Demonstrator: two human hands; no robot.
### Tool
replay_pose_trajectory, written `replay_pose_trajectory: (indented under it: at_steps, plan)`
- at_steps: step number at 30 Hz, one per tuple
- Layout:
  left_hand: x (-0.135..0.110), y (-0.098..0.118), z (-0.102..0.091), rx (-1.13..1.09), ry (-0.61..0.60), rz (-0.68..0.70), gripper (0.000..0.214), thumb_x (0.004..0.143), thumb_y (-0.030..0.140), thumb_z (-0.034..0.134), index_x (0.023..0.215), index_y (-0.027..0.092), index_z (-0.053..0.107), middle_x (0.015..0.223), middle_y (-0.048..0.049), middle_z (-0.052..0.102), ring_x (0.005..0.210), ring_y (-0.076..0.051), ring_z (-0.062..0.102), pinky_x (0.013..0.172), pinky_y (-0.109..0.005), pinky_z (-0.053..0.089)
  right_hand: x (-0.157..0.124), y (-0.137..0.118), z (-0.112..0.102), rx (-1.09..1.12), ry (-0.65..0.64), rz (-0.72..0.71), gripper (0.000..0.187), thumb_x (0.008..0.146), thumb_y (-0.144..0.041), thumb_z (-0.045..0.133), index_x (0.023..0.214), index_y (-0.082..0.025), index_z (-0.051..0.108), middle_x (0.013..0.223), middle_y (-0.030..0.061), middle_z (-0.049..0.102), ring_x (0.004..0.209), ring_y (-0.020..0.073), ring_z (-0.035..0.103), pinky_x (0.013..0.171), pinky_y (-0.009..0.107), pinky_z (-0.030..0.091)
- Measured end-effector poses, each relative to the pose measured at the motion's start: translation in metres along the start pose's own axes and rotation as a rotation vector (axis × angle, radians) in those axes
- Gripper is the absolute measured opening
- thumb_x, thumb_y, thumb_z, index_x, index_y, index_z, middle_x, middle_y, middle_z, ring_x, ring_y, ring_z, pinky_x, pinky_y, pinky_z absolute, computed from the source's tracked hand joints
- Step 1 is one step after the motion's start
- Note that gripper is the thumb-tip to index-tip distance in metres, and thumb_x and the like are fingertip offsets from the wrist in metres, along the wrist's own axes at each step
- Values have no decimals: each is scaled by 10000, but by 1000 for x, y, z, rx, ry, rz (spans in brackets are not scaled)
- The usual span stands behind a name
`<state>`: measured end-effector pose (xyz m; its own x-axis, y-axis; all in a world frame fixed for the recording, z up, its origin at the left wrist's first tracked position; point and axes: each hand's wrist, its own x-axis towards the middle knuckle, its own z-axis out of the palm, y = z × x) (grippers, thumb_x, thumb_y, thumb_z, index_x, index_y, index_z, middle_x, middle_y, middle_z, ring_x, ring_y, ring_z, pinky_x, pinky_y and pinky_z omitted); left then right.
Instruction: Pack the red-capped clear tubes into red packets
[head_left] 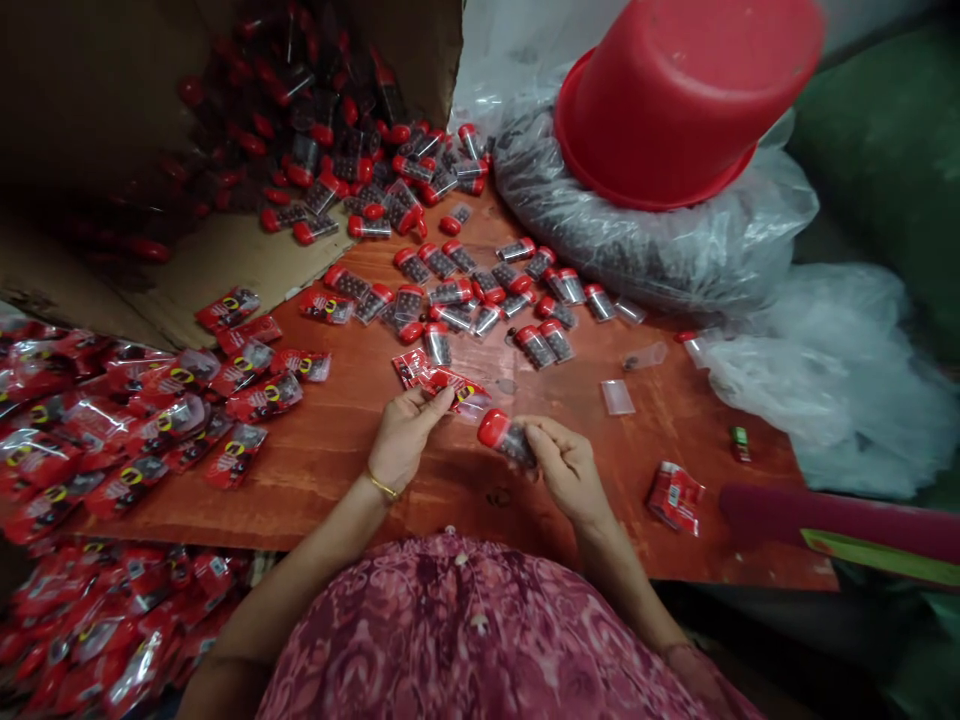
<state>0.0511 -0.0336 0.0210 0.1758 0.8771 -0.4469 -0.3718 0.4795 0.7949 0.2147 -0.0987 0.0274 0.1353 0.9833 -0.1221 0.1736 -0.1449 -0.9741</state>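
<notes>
My left hand [403, 437] pinches a red printed plastic packet [459, 387] between thumb and fingers, a little above the table. In my right hand [564, 462] is a small clear bottle [511, 440] with a red cap and dark round pellets inside. The bottle lies tilted, its cap pointing left toward the packet, and the two are slightly apart. Another red packet [412, 367] lies just behind the held one. Beyond my hands, several more red-capped bottles [450, 290] are scattered on the reddish table [465, 510].
An open cardboard box [187, 270] at the back left spills bottles. Filled red packets [127, 420] are heaped on the left. A red bucket [690, 100] rests upside down on a clear plastic bag [637, 265] behind. Right are loose red packaging [676, 498] and a magenta bar [862, 520].
</notes>
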Motion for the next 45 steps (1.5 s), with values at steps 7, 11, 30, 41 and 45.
replay_pose_trajectory:
  at_steps: [7, 11, 30, 41, 45]
  plan:
    - [1, 6, -9, 216, -101, 152, 264, 656, 362, 702, 790, 135, 685, 754, -12, 683, 695, -111, 576, 693, -225, 437, 14, -3, 8, -15, -49, 2, 348, 789, -458, 504, 732, -156, 665, 479, -22, 557, 398, 91, 466, 377, 195, 361]
    - [1, 5, -3, 47, -117, 61, 286, 626, 361, 727, 806, 147, 663, 775, -3, 683, 692, -104, 591, 706, -235, 457, 15, -1, 15, -36, -62, -79, 307, 812, -415, 492, 773, -167, 669, 603, -9, 603, 505, 103, 517, 469, 208, 414]
    - [-4, -18, 25, -430, 25, -83, 341, 499, 270, 815, 753, 156, 619, 713, 24, 693, 649, -76, 618, 648, -187, 458, 14, 17, 51, 96, 247, -47, 239, 892, -389, 401, 939, -196, 534, 540, -60, 454, 372, 78, 392, 367, 211, 330]
    - [2, -20, 17, -258, -39, -58, 303, 562, 344, 776, 694, 111, 636, 565, 17, 585, 539, -82, 529, 530, -201, 401, 17, 19, 62, 100, 193, -66, 216, 899, -393, 392, 921, -207, 499, 568, -64, 457, 390, 76, 398, 368, 206, 333]
    - [9, -20, 17, -283, -47, -45, 319, 577, 389, 760, 677, 122, 617, 563, 23, 565, 507, -64, 494, 520, -197, 384, 22, 34, 63, -34, 254, -222, 171, 887, -336, 428, 956, -203, 510, 740, 5, 559, 577, 116, 532, 511, 240, 449]
